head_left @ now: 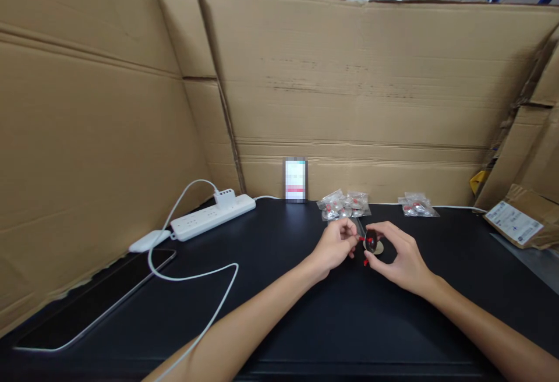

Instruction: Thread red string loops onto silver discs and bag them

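Note:
Between thumb and fingers, my right hand (399,257) grips a small dark round piece (371,240) that has a red cord on it. The thumb and fingertips of my left hand (335,246) are pinched together on the red cord (361,238), just left of the dark piece. A short red cord end (365,262) hangs below, near my right thumb. A tan disc (378,247) lies partly hidden behind the dark piece. Past my left hand, several clear packets (343,204) with silvery round things and bits of red sit on the black table (288,306).
More clear packets (418,205) lie further right. A phone (296,180) leans on the cardboard wall (349,79). At left are a white power strip (213,216), a dark tablet (96,303) and a white cable (196,278) crossing my left forearm. A labelled cardboard package (517,222) is at right.

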Demonstrator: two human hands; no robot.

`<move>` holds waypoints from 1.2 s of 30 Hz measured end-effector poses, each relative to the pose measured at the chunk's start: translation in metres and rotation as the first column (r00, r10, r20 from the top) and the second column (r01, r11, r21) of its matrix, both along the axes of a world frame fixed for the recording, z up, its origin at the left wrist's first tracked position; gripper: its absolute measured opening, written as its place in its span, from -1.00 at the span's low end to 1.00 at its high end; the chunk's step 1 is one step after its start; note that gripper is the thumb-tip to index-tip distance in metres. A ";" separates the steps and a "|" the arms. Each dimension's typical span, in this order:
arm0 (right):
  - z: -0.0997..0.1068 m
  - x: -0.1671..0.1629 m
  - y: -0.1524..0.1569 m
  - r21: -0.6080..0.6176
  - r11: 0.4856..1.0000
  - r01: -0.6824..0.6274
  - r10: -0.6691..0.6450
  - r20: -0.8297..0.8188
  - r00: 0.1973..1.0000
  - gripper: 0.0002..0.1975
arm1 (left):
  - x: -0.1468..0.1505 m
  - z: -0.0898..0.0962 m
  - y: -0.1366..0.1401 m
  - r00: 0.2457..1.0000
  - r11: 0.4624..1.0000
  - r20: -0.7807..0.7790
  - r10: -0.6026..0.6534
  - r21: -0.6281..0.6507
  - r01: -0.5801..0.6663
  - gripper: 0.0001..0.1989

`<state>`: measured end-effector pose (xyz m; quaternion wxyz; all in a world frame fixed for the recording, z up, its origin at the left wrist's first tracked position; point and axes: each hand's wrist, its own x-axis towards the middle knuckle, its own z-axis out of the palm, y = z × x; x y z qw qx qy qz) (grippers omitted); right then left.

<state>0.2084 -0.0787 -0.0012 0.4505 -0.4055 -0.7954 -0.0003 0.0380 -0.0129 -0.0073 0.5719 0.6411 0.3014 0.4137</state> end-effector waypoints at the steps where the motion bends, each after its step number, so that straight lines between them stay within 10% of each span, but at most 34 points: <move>1: 0.000 0.000 0.000 0.005 1.000 -0.004 0.004 0.004 1.000 -0.62 | 0.000 0.001 -0.001 1.000 1.000 -0.007 0.009 -0.002 -0.009 -0.88; 13: -0.008 0.001 0.003 0.037 0.997 -0.064 0.062 0.046 0.997 -0.51 | -0.003 0.016 -0.022 0.935 0.882 -0.304 0.180 0.472 -0.017 -0.79; 26: -0.027 0.029 0.031 -0.256 0.924 0.284 -0.254 0.142 0.957 -0.87 | -0.034 0.011 0.017 0.732 0.860 -0.643 0.225 0.484 0.161 -0.81; 36: -0.013 0.022 0.030 -0.461 0.876 -0.144 -0.134 -0.518 0.845 -0.71 | -0.024 0.021 0.001 0.803 0.738 -0.485 0.346 0.669 0.086 -0.76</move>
